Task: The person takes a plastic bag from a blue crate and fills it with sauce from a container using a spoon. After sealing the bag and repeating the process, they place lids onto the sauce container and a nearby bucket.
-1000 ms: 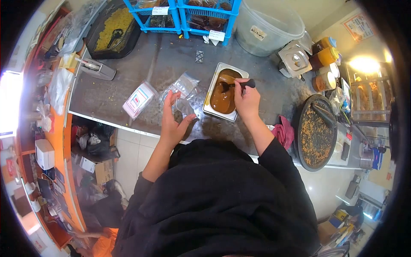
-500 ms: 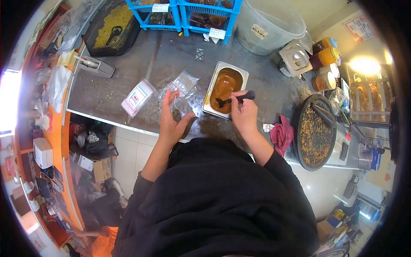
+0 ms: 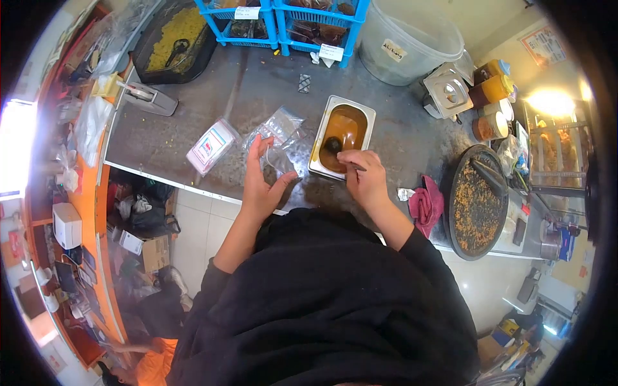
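Observation:
My left hand [image 3: 261,183] has its thumb and fingers spread around the mouth of a small clear plastic bag [image 3: 281,162], which is hard to make out against the worktop. More clear bags [image 3: 283,125] lie just beyond its fingertips. My right hand [image 3: 367,177] is closed around the handle of a black spoon, its bowl [image 3: 333,145] down in brown sauce [image 3: 351,122]. The sauce is in a rectangular steel container [image 3: 369,128] beside my right hand. Most of the spoon's handle is hidden by my fingers.
A pack of printed bags [image 3: 209,148] lies left. Blue baskets [image 3: 283,32], a large plastic tub [image 3: 402,61] and a black tray of yellow food [image 3: 151,74] stand behind. A round dark tray [image 3: 450,222] and red cloth [image 3: 426,206] are right. Someone in orange [image 3: 158,363] is lower left.
My right hand has tilted the spoon more upright and shifted its bowl deeper into the sauce. My left hand keeps nearly the same pose, and the view has moved slightly.

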Demonstrator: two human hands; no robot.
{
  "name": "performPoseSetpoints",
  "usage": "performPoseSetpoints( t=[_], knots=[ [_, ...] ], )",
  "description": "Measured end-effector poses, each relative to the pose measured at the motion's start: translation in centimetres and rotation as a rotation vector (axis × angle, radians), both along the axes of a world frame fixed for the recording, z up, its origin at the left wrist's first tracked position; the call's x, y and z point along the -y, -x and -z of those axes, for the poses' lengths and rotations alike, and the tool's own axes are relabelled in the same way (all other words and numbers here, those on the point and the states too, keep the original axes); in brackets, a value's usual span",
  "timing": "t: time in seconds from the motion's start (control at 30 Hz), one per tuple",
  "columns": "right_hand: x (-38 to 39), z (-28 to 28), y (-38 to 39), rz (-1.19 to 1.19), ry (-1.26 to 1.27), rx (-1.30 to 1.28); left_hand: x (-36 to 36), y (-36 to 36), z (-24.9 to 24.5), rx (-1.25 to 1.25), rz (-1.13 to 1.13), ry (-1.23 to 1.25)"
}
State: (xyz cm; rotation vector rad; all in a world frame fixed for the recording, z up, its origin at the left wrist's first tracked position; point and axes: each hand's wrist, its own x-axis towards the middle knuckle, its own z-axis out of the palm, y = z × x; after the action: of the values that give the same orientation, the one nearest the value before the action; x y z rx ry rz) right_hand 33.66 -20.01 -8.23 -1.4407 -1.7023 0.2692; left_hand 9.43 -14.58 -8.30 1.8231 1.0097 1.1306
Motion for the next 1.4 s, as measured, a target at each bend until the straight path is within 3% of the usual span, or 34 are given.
performPoseSetpoints(
  t=[0.27, 0.47, 0.77, 1.0, 1.2, 1.4],
  knots=[
    [-2.7, 0.2, -1.9, 0.089, -0.042, 0.132, -0.1, 0.0, -0.4, 0.005, -0.002, -0.018],
    [-0.6, -0.2, -1.2, 0.182, 0.02, 0.009, -0.4, 0.2, -0.3, -0.013, -0.011, -0.015],
    [1.2, 2.9, -0.6, 0.316, 0.262, -0.592, -0.5, -0.1, -0.3, -0.045, 0.001, -0.032],
    [0.6, 2.4, -2.4, 0.412, 0.24, -1.135, -0.2, -0.1, -1.1, 0.009, 0.033, -0.004],
    [1.0, 1.1, -2.3, 0.349, 0.136, -1.075, -0.3, 0.1, -0.7, 0.004, 0.006, -0.02],
    [1.8, -0.5, -0.4, 0.257, 0.101, -0.637, 0.1, 0.0, -0.7, 0.015, 0.017, -0.001]
  ],
)
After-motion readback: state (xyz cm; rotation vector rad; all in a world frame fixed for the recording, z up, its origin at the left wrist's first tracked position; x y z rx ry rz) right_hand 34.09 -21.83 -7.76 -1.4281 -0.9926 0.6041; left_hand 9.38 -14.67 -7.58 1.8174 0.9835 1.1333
